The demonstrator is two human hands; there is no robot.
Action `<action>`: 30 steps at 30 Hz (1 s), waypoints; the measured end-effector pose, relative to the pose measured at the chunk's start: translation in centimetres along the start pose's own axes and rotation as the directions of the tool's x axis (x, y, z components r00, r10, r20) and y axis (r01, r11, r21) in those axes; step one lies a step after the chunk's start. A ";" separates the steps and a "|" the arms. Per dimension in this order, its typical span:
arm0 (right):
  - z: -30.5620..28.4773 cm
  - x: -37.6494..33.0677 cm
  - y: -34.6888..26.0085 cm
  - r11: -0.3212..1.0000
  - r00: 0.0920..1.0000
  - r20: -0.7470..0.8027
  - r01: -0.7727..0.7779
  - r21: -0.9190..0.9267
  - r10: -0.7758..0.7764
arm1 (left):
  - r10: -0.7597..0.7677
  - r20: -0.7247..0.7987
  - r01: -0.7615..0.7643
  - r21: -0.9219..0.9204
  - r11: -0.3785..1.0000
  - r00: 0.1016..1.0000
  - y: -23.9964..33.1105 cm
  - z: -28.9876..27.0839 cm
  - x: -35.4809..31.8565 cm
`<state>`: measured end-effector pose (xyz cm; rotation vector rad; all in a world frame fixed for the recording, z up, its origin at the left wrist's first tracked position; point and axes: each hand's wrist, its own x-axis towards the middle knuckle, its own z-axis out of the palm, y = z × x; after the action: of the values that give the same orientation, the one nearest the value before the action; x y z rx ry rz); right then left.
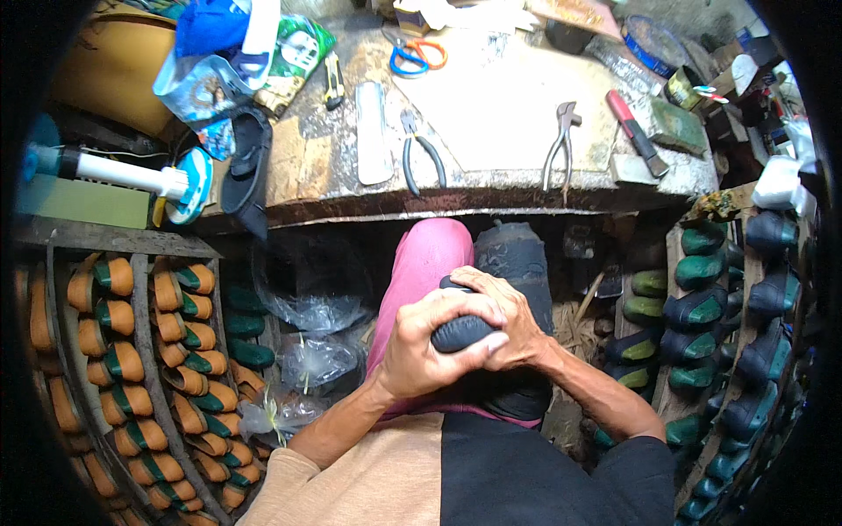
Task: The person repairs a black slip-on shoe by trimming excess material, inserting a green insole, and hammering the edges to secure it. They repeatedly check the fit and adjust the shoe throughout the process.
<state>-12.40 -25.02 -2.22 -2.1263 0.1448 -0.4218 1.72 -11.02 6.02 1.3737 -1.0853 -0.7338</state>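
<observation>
Above my lap, a black shoe (462, 333) is gripped between both hands, its rounded, creased end showing and most of the rest covered by fingers. My left hand (412, 340) wraps it from the left, with the thumb along its near side. From the right, my right hand (516, 320) closes round it, the fingers lying over the far part. Beneath are my knees, one in pink cloth (431, 250) and one in dark cloth (513, 263).
On the workbench (307, 167) lie cutting pliers (424, 153), pincers (561, 145), a red-handled knife (636, 131), scissors (412, 58), a box cutter (333, 81) and a metal strip (373, 131). Racks hold tan-and-green shoes (127, 359) at left, dark ones (693, 311) at right. Plastic bags (320, 359) sit low left.
</observation>
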 end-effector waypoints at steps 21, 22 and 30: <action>-2.6 -9.4 10.1 0.733 0.590 -0.450 -0.432 0.526 0.670 | 0.303 -0.521 -0.056 0.437 0.898 0.798 4.1 1.2 0.5; -2.3 -12.0 14.6 0.680 0.478 -0.539 -0.682 0.268 0.693 | 0.257 -0.444 -0.057 0.414 0.908 0.858 2.8 1.8 0.4; 1.0 -27.1 32.1 0.099 -0.126 -0.686 -0.955 0.279 0.716 | -0.057 0.035 0.046 0.259 0.965 0.998 -2.6 0.7 -0.9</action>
<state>-35.55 -35.08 -35.86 -1.4377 2.1867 -0.3249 1.21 -10.75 3.24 1.6183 -1.2146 -0.6793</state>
